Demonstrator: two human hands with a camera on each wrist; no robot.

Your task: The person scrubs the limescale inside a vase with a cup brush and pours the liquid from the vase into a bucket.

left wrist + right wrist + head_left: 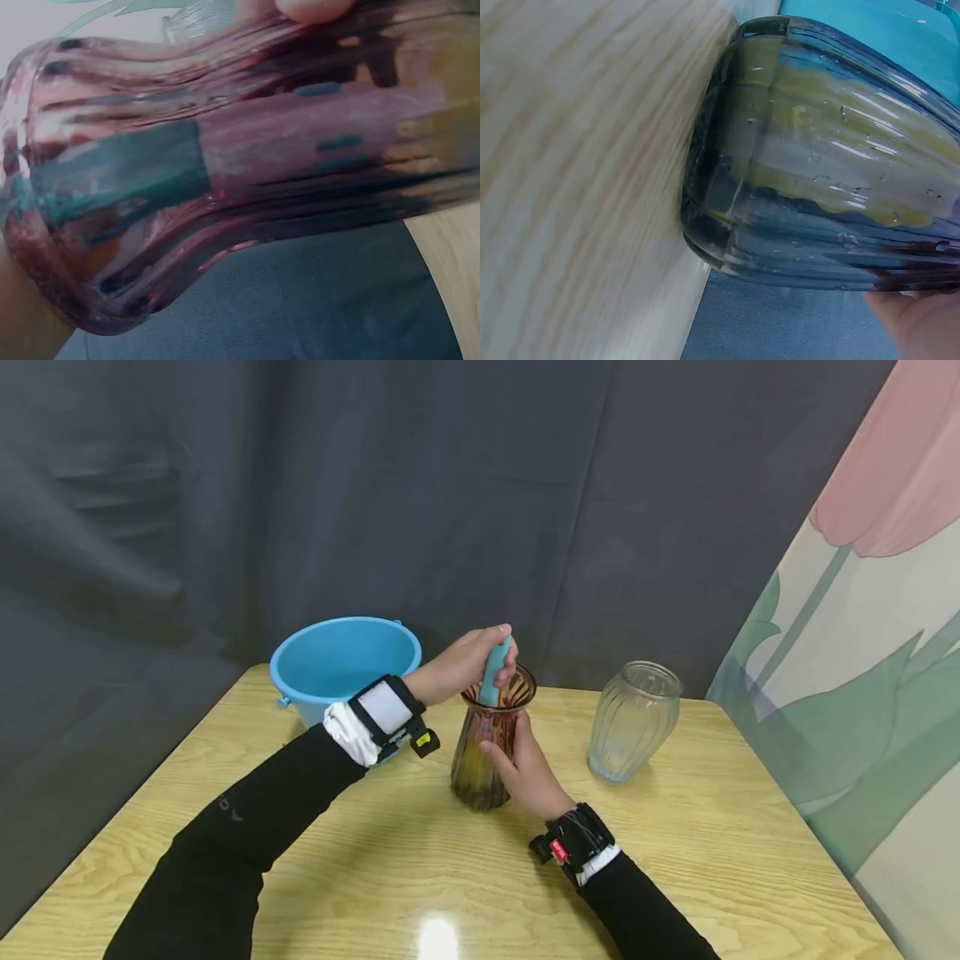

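A ribbed amber glass vase (483, 752) stands upright on the wooden table (375, 860) near its middle. My left hand (468, 664) grips a teal brush handle (493, 670) that goes down through the vase's mouth. My right hand (525, 768) wraps round the vase's narrow waist and body. The left wrist view looks through the vase's neck (247, 165), where the teal handle (120, 176) shows inside the glass. In the right wrist view the vase's rounded base (817, 157) sits on the table, with something yellow inside it.
A blue plastic bucket (341, 664) stands at the back left of the table, just behind my left wrist. A clear ribbed glass vase (632, 720) stands to the right of the amber one. Dark cloth hangs behind; a tulip-printed panel (862, 635) is on the right.
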